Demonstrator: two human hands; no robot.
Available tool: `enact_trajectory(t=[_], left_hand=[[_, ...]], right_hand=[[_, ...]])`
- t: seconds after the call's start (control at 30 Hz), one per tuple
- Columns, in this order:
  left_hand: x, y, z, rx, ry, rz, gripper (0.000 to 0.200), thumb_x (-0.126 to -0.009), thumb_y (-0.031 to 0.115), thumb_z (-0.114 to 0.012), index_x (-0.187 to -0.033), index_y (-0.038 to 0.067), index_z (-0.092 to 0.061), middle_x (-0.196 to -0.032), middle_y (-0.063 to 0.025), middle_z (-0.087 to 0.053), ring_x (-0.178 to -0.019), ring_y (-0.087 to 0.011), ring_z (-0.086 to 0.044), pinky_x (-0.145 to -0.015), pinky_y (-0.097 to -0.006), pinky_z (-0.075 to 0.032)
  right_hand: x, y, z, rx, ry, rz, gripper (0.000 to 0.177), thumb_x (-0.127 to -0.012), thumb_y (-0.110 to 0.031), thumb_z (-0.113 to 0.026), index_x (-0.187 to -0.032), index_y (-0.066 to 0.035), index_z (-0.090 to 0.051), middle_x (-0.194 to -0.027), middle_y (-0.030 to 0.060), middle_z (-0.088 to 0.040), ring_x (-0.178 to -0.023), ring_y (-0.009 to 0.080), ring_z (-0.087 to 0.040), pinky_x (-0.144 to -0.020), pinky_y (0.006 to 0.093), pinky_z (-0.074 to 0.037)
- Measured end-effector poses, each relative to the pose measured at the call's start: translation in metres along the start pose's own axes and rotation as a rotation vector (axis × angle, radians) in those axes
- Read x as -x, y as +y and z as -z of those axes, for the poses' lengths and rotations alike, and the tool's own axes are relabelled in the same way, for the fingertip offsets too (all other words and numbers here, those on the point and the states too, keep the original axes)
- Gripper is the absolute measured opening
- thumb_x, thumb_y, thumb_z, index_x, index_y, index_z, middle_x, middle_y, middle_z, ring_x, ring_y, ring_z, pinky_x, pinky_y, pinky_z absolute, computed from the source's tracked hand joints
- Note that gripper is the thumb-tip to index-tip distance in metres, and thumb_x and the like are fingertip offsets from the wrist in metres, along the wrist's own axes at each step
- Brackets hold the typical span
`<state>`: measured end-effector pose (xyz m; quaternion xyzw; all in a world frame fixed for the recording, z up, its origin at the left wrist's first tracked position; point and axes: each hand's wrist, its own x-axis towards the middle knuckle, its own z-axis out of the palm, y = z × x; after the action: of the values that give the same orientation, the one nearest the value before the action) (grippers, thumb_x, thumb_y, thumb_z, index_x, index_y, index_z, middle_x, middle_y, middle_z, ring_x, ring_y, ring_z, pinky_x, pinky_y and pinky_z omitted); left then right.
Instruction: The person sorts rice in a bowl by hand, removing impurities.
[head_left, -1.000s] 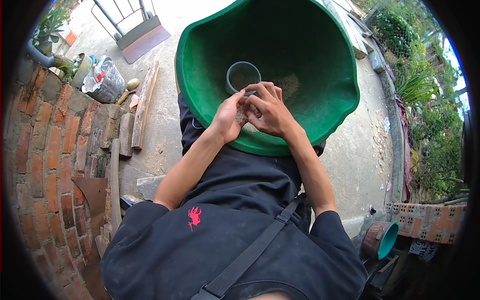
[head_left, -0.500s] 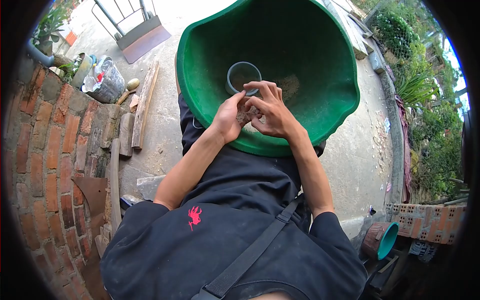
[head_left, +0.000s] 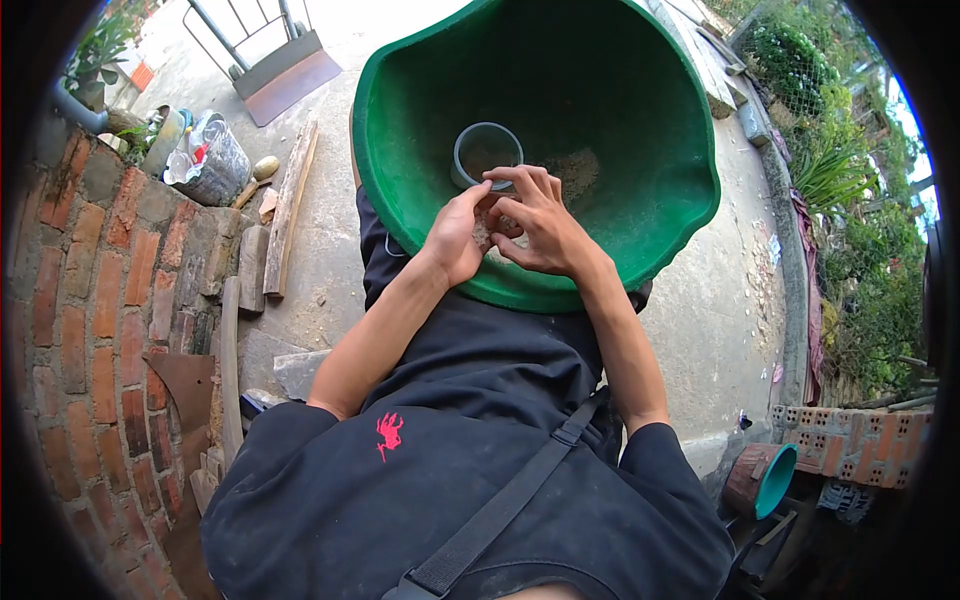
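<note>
A large green tub [head_left: 640,120] rests on the person's lap, with a round clear container [head_left: 488,150] inside it. Pale grainy material [head_left: 575,178] lies on the tub's inner wall. Over the near part of the tub, my left hand [head_left: 460,235] is cupped beside the container, closed around something I cannot make out. My right hand [head_left: 540,225] has its fingers curled over the left palm, thumb bent inward. Whatever lies between its fingertips is too small to name.
At the left are a brick wall [head_left: 105,310], a wooden plank [head_left: 292,210] and a filled bucket [head_left: 222,170]. A hand truck [head_left: 285,75] stands at the upper left. On the lower right is a round teal-lined container [head_left: 773,482] near hollow bricks [head_left: 860,445].
The fingers and thumb of my right hand have shifted slightly over the left palm. My left hand, the tub and the clear container stay in place.
</note>
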<state>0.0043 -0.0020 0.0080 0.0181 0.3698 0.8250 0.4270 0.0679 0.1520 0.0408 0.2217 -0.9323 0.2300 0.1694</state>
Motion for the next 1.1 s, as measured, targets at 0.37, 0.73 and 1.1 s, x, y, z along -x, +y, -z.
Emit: enact_trajectory(t=[0.37, 0.73, 1.1], left_hand=[[0.004, 0.001, -0.009, 0.024, 0.049, -0.009, 0.031, -0.103, 0.03, -0.039, -0.105, 0.007, -0.059, -0.089, -0.0036, -0.061, -0.081, -0.0153, -0.057, -0.072, -0.0333, -0.047], [0.008, 0.003, -0.012, -0.061, 0.132, 0.014, 0.028, -0.103, 0.032, -0.039, -0.107, 0.014, -0.06, -0.093, 0.0017, -0.062, -0.083, -0.0108, -0.055, -0.078, -0.0309, -0.043], [0.003, 0.0, -0.003, -0.035, 0.018, 0.0, 0.03, -0.104, 0.03, -0.037, -0.105, 0.012, -0.061, -0.095, 0.0003, -0.064, -0.092, -0.0128, -0.061, -0.085, -0.0354, -0.052]], right_hand=[[0.001, 0.001, -0.003, 0.009, 0.005, -0.016, 0.014, -0.075, -0.02, -0.07, -0.082, -0.009, -0.064, -0.134, 0.0087, -0.049, -0.125, 0.0288, -0.04, -0.103, 0.043, -0.031], [0.001, 0.001, -0.006, -0.001, -0.006, -0.043, 0.008, -0.082, -0.015, -0.069, -0.085, -0.009, -0.067, -0.135, 0.0058, -0.049, -0.126, 0.0277, -0.04, -0.103, 0.0423, -0.03], [-0.007, -0.001, 0.0, -0.211, 0.118, -0.12, 0.006, -0.082, -0.007, -0.069, -0.085, -0.009, -0.065, -0.131, 0.0065, -0.054, -0.123, 0.025, -0.042, -0.1, 0.0371, -0.034]])
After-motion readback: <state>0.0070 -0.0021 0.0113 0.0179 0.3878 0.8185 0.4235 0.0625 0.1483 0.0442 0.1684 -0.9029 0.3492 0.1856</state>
